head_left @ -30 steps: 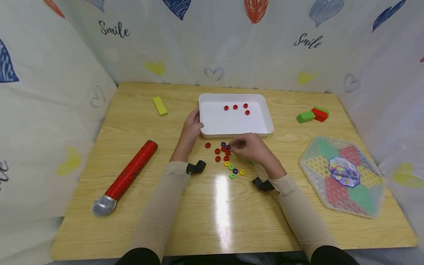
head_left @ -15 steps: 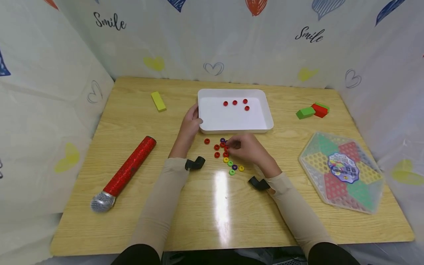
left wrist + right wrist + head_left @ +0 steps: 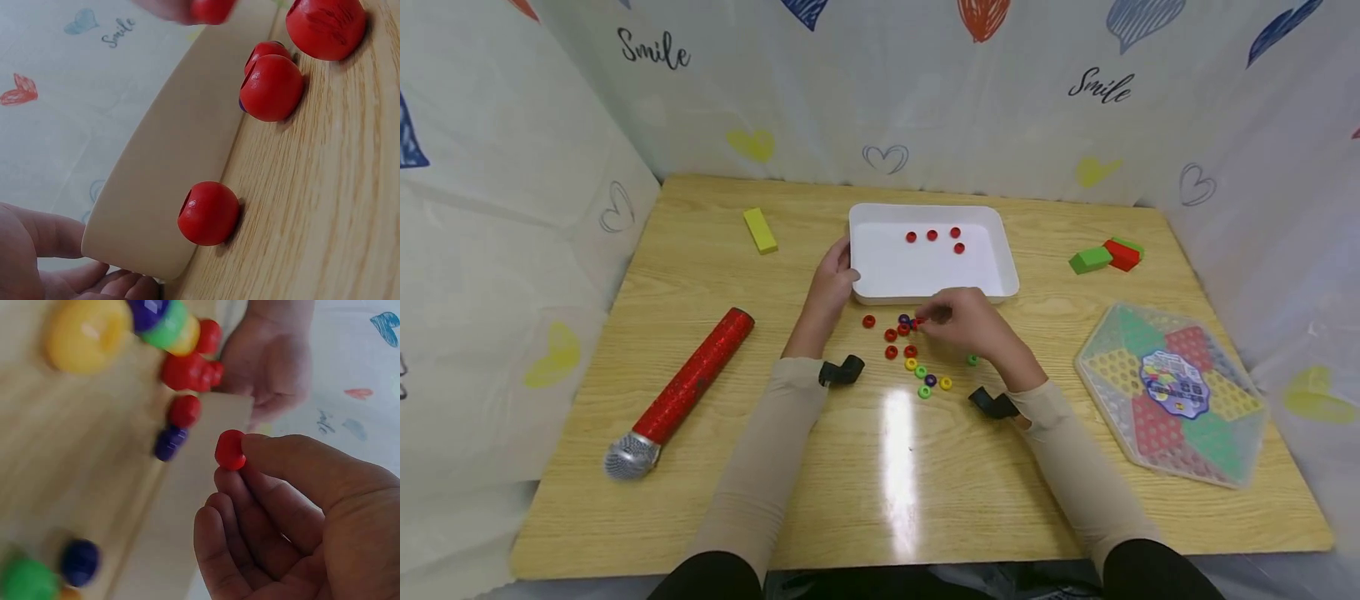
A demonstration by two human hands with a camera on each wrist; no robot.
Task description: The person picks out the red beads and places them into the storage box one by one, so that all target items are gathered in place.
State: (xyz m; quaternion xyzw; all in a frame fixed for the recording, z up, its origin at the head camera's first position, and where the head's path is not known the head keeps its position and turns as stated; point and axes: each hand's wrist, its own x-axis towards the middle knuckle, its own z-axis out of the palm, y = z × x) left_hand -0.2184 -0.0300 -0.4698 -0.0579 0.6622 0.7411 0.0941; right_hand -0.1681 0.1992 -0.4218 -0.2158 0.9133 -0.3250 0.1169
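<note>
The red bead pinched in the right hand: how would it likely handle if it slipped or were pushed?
The red bead looks rounded, smooth and glossy, so it would probably roll on the table. It looks like hard plastic, likely rigid and light. Held only at the right hand fingertips, it may slip easily.

table (image 3: 760,467): pale wood-grain top, smooth, glossy, with a bright glare streak
tray (image 3: 1009,275): white plastic, smooth, matt
red bead (image 3: 230,450): smooth plastic, slight sheen
loose beads (image 3: 917,367): coloured plastic rings, glossy
microphone (image 3: 681,393): red glitter-rough body, silvery metal-mesh head
board (image 3: 1172,392): clear plastic cover, shiny
blocks (image 3: 1105,256): green and red, matt, foam-like
backdrop (image 3: 880,92): printed cloth, soft, wrinkled
sleeves (image 3: 752,492): beige knit cloth, matt
</note>
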